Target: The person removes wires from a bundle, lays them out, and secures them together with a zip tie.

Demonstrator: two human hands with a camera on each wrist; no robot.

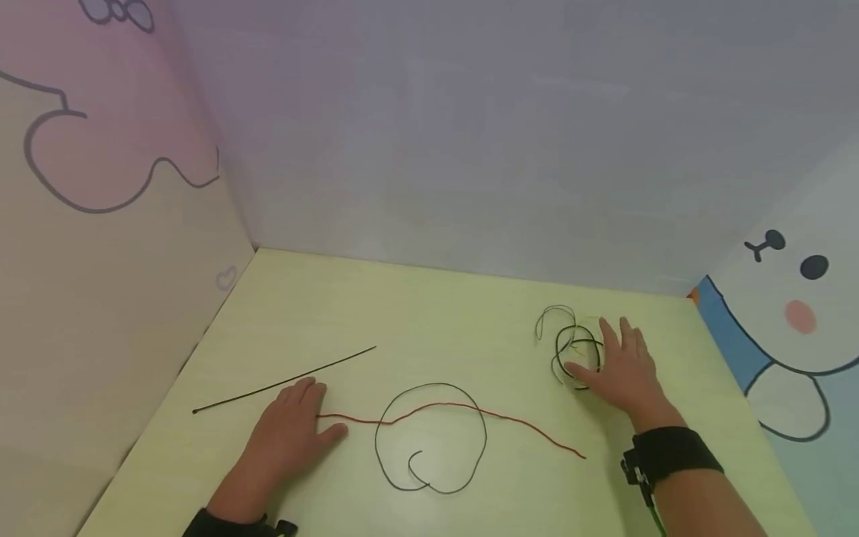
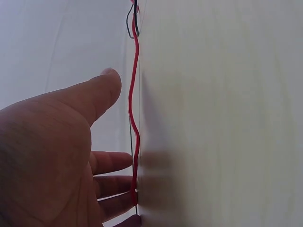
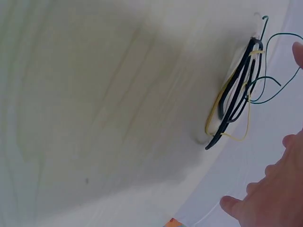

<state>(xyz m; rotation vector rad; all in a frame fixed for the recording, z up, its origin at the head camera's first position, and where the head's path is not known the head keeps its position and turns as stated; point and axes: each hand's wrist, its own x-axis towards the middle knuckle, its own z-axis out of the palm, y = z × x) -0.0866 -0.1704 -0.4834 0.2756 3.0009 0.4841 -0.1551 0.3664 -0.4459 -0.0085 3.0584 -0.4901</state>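
Observation:
My left hand [image 1: 288,429] reaches over the left end of a wavy red wire [image 1: 439,404], thumb apart from the fingers. In the left wrist view its fingertips overlap the red wire's end. Just beyond those fingers lies a straight black wire [image 1: 322,367] with a small knob at its left end. My right hand [image 1: 624,373] spreads its fingers beside a coiled black wire [image 1: 558,350], thumb over the coil's near edge. Tangled with that coil are a thin yellow wire [image 3: 248,118] and a thin green wire [image 3: 283,34]. Neither hand grips anything.
A thin dark wire loop [image 1: 486,440] with a curled end crosses the red wire at the middle of the pale yellow tabletop [image 1: 416,313]. A plain back wall [image 1: 436,149] and cartoon-printed side panels [image 1: 134,298] enclose the table.

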